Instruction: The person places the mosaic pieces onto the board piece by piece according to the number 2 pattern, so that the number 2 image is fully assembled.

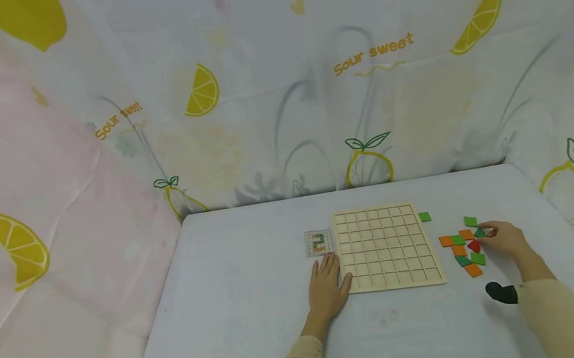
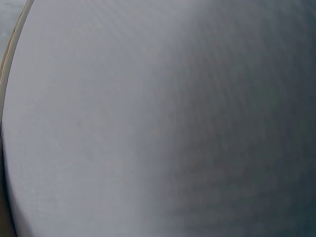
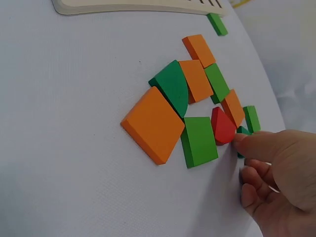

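The right hand (image 1: 505,239) touches a small dark green piece (image 1: 479,232) with curled fingers, at the far side of the pile right of the wooden board (image 1: 388,247). The left hand (image 1: 329,284) lies flat, fingers straight, at the board's left edge.

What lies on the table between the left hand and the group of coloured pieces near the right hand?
In the head view, the wooden grid board lies between the left hand and the coloured pieces. Its cells look empty. The hand touches the board's left edge.
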Action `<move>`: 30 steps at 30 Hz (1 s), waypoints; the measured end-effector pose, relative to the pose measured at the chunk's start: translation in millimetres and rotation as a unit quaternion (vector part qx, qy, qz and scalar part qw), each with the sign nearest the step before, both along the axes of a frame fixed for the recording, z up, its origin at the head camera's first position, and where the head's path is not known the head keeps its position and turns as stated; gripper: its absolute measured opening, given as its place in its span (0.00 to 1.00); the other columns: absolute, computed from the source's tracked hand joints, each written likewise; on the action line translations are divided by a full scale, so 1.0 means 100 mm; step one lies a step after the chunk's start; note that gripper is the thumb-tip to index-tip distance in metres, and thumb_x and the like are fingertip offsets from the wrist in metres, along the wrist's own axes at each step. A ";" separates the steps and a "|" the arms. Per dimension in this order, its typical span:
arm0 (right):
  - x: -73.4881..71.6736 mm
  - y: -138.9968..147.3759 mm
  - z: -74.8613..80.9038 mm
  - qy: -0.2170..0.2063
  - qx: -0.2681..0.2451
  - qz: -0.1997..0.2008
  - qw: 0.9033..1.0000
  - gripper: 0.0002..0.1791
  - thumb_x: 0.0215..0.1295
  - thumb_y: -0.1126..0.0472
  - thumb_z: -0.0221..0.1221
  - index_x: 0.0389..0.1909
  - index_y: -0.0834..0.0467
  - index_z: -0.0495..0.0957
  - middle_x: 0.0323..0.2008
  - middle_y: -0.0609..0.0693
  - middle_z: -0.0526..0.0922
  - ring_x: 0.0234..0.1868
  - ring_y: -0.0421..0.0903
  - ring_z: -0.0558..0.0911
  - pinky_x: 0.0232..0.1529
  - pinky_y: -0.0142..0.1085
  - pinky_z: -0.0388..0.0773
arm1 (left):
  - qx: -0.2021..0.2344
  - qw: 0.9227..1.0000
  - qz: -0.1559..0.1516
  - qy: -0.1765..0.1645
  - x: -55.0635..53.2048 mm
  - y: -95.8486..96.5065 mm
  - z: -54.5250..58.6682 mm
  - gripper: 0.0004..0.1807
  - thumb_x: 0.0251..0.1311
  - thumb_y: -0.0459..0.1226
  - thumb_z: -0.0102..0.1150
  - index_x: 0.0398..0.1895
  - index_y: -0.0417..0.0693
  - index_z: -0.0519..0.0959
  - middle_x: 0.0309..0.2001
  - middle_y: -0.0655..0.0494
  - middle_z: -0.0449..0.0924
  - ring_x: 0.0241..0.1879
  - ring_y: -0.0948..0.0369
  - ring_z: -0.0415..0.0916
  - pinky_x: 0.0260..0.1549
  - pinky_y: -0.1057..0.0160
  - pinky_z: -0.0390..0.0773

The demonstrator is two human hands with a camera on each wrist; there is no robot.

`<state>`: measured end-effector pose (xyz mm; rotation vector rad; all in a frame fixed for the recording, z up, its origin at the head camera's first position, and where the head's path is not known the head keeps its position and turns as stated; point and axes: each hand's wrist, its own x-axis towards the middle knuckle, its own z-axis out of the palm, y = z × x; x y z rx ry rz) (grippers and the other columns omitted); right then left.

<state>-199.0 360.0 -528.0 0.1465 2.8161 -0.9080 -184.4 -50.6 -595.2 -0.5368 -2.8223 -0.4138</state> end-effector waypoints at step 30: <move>0.04 -0.23 -0.06 0.004 0.001 -0.135 0.991 0.29 0.61 0.53 0.56 0.42 0.81 0.70 0.38 0.74 0.75 0.42 0.67 0.71 0.42 0.54 0.74 | 0.005 1.000 0.000 0.007 0.00 0.00 0.01 0.30 0.66 0.51 0.45 0.63 0.41 0.69 0.64 0.50 0.69 0.66 0.55 0.62 0.68 0.53 0.56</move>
